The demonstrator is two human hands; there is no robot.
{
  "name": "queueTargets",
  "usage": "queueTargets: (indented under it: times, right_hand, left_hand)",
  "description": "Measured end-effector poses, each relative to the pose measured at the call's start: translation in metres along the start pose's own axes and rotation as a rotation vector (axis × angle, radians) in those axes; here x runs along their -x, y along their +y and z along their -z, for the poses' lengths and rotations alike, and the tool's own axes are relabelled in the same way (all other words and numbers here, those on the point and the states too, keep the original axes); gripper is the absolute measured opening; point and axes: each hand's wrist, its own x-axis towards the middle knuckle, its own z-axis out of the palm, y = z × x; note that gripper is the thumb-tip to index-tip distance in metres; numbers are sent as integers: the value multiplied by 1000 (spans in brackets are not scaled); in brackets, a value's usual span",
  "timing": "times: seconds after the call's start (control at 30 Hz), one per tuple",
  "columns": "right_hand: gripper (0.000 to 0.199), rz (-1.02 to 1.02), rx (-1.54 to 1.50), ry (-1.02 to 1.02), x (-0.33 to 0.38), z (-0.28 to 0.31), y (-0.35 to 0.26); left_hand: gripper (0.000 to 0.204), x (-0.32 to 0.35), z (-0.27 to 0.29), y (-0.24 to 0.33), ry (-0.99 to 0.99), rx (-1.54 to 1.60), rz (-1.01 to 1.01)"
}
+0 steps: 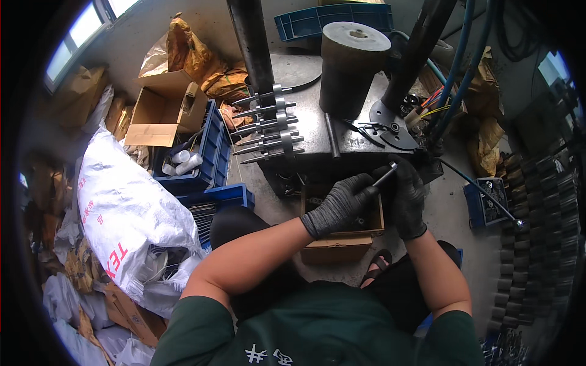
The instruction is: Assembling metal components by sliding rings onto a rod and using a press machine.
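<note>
In dark grey knitted gloves, both hands meet in front of a metal work table [305,116]. My left hand [339,207] pinches the lower end of a short, shiny metal shaft [383,179]. Around its upper end, the fingers of my right hand [408,204] are closed; a small bright ring or head shows there, too small to tell which. Below the hands is an open cardboard box [336,250] with small metal rings inside. Several shafts with thick collars [284,141] lie side by side along the table's left edge.
A thick steel cylinder [351,73] and a loose rod [332,135] are on the table. Dark posts [251,46] and blue hoses [467,67] rise around it. Blue crates [210,149] and a white sack [131,213] stand left; a lever with a ball end [519,224] juts right.
</note>
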Motion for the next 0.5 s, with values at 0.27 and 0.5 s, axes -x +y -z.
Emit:
queueTargets:
  times: [0.27,0.5]
  right_hand:
    - [36,-65,-406,-35,6,-25,-17]
    - [44,-69,-169,-34,5,-19,1]
  left_hand:
    - [30,-1,-5,-9,57,97,-122]
    - [33,1,0,-7,-1,129,-22]
